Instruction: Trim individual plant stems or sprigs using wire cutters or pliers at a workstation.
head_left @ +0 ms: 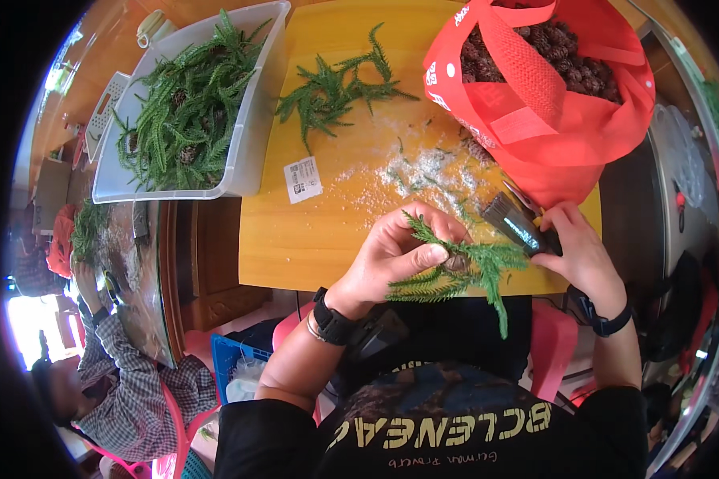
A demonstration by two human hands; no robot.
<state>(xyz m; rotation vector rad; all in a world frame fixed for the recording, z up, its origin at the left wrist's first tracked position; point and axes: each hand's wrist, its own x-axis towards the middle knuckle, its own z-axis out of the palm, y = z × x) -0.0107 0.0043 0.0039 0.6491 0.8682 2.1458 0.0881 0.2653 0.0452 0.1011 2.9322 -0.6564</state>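
My left hand (395,251) pinches a green conifer sprig (455,267) with a small brown cone at its base, held just over the front edge of a yellow wooden table (311,231). My right hand (579,247) grips dark-handled clippers (515,219) whose blades point up-left, right beside the sprig. White flaky debris (411,172) is scattered on the table just beyond both hands. A loose green branch (339,84) lies farther back on the table.
A red mesh bag (559,120) full of brown cones sits at the back right. A white plastic bin (252,136) holds several green sprigs at the left. A white label (302,179) lies on the table. Another person (128,383) sits at lower left by a second table.
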